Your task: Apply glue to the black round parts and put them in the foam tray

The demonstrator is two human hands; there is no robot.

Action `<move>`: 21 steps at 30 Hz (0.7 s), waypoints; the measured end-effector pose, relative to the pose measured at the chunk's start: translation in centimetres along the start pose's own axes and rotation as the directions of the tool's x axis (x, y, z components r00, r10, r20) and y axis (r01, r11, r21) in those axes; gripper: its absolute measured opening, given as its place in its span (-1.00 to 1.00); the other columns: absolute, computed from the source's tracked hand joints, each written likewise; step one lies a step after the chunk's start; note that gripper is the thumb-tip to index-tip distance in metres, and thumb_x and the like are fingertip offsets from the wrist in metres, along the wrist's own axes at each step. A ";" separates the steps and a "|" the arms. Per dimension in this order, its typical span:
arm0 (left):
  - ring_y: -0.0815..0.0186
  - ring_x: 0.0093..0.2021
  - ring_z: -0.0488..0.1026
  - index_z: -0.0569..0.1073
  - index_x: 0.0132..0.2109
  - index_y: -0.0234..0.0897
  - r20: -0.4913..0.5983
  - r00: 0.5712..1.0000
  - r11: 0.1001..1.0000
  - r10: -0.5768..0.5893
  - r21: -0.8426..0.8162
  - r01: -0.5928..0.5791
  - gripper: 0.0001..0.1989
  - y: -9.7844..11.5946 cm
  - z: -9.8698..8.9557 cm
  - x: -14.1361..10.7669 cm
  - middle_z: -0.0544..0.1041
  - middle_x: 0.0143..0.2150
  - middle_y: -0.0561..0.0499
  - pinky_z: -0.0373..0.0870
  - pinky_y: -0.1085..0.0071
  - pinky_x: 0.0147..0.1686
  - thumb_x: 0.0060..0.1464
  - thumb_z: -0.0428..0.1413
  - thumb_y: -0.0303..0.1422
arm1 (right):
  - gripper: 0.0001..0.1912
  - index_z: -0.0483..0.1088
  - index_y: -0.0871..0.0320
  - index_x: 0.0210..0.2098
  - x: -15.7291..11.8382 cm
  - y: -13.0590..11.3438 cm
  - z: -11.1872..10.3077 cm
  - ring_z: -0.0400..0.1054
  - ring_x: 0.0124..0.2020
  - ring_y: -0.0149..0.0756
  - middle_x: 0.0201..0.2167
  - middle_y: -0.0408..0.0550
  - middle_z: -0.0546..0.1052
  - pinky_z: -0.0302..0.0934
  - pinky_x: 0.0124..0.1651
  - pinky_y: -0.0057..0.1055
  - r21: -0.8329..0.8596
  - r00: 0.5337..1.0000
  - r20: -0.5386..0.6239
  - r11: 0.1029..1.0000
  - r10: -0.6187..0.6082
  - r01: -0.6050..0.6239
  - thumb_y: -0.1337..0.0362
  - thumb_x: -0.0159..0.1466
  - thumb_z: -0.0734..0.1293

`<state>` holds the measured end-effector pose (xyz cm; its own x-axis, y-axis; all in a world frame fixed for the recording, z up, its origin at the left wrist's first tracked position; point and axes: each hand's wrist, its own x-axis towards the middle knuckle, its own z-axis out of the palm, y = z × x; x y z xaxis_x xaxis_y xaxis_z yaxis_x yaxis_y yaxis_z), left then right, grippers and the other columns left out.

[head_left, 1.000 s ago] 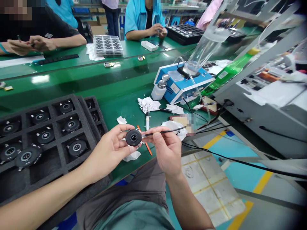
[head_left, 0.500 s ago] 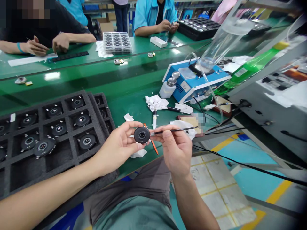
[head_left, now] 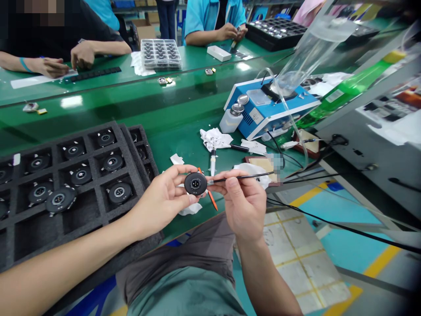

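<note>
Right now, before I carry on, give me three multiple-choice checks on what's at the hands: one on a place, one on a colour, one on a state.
1. Where is the black disc?
A. In the foam tray
B. In the left hand
C. On the bench

2. What colour is the pointed tool below the hands?
A. Orange
B. Blue
C. Green

3. What is the thin black tool doing?
A. Lying on the bench
B. Held in the right hand
C. Standing in a bottle

Answers:
1. B, fingers and thumb grip its rim.
2. A, its orange shows below the disc.
3. B, fingers pinch its shaft.
</note>
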<state>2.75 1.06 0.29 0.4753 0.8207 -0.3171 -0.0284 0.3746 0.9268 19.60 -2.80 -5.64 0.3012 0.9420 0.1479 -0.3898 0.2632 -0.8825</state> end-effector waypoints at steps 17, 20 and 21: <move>0.16 -0.07 0.65 0.39 0.06 -0.27 -0.004 1.000 1.000 -0.007 0.018 0.007 -0.53 0.1 0.0 -0.1 0.64 -0.03 -0.10 0.53 0.32 -0.11 0.01 0.32 -0.54 | -0.93 0.53 0.08 -0.21 -0.2 -0.1 -0.2 0.63 -0.20 -0.25 -0.24 -0.09 0.67 0.60 -0.13 -0.24 -0.021 1.000 0.018 1.000 0.008 -0.007 0.26 0.38 0.38; 0.17 -0.09 0.66 0.39 0.04 -0.27 0.000 1.000 1.000 -0.005 0.013 0.005 -0.54 0.0 -0.1 -0.1 0.64 -0.06 -0.10 0.52 0.33 -0.13 0.01 0.31 -0.55 | -0.94 0.54 0.07 -0.21 -0.3 -0.1 -0.2 0.63 -0.16 -0.22 -0.25 -0.09 0.67 0.60 -0.13 -0.22 -0.023 1.000 0.010 1.000 0.011 -0.011 0.27 0.38 0.39; 0.17 -0.09 0.66 0.39 0.04 -0.27 0.000 1.000 1.000 -0.006 0.015 0.006 -0.54 0.0 -0.1 -0.1 0.64 -0.07 -0.09 0.52 0.33 -0.14 0.01 0.31 -0.55 | -0.94 0.54 0.07 -0.21 -0.3 -0.1 -0.2 0.62 -0.15 -0.21 -0.25 -0.09 0.66 0.61 -0.12 -0.21 -0.027 1.000 0.005 1.000 0.014 -0.014 0.26 0.37 0.39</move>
<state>2.61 1.01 0.26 0.4758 0.8182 -0.3226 -0.0125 0.3731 0.9277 19.71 -3.15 -5.68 0.2911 0.9468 0.1375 -0.3707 0.2441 -0.8961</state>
